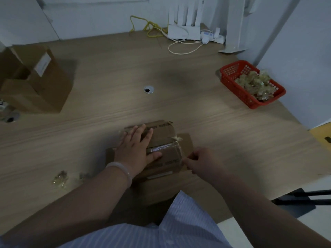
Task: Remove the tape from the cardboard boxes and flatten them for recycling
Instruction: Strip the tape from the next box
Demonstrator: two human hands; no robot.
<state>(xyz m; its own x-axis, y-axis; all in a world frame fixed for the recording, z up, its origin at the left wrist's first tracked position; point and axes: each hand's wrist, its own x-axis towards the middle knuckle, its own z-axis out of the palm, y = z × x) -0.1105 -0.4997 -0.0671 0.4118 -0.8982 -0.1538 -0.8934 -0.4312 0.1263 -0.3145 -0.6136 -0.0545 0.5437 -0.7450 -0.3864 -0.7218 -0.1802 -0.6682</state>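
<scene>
At the upper left of the frame an open box (35, 81) with a white label stands on the wooden table (107, 68). In the lower left, two crumpled tape scraps (60, 177) lie on the tabletop, apart from everything else. In the lower centre sits a small box (164, 136), close to the near edge of the table. The left hand (138, 147), with a pale bracelet (119, 170) on its wrist, lies flat on the top of this box, fingers straight and spread, thumb stretched toward a shiny strip on the lid. Clear tape (179, 145) is bunched at the box's right top edge and runs down that side to the right hand (202, 161), whose curled fingers pinch the strand just beside the box. Above, mid-frame, is a round cable hole (149, 89). At the top centre a yellow cable (148, 26) lies next to a white router (184, 31). At the right a red basket (227, 76) holds a heap of tape wads (254, 85).
</scene>
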